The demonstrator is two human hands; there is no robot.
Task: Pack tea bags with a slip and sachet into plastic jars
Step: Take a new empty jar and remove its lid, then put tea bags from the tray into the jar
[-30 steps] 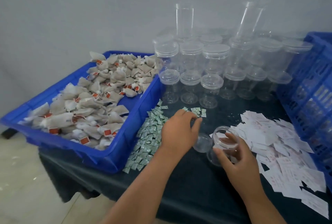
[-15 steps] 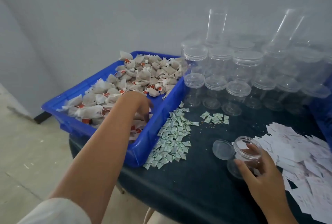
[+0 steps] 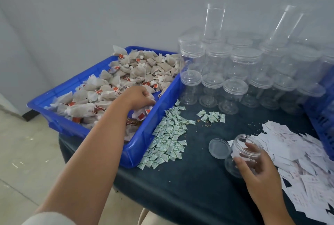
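A blue tray (image 3: 139, 145) at the left holds several tea bags (image 3: 126, 73) with red tags. My left hand (image 3: 139, 96) reaches into the tray's near right part, its fingers curled down round tea bags there. My right hand (image 3: 256, 168) grips an open clear plastic jar (image 3: 244, 152), tilted toward the left, on the dark table (image 3: 189, 179). The jar's clear lid (image 3: 219, 148) lies flat just left of it. A heap of small green-white sachets (image 3: 168, 138) lies beside the tray. White paper slips (image 3: 303, 158) are piled at the right.
Several lidded clear jars (image 3: 235, 73) stand stacked in rows at the back, with taller clear cylinders behind them. A smaller cluster of sachets (image 3: 211, 116) lies in front of the jars. A blue crate (image 3: 323, 116) stands at the right edge. Tiled floor lies to the left.
My left hand moved from the sachets by the jar into the blue tray and now digs among the tea bags. My right hand keeps hold of the tilted jar.
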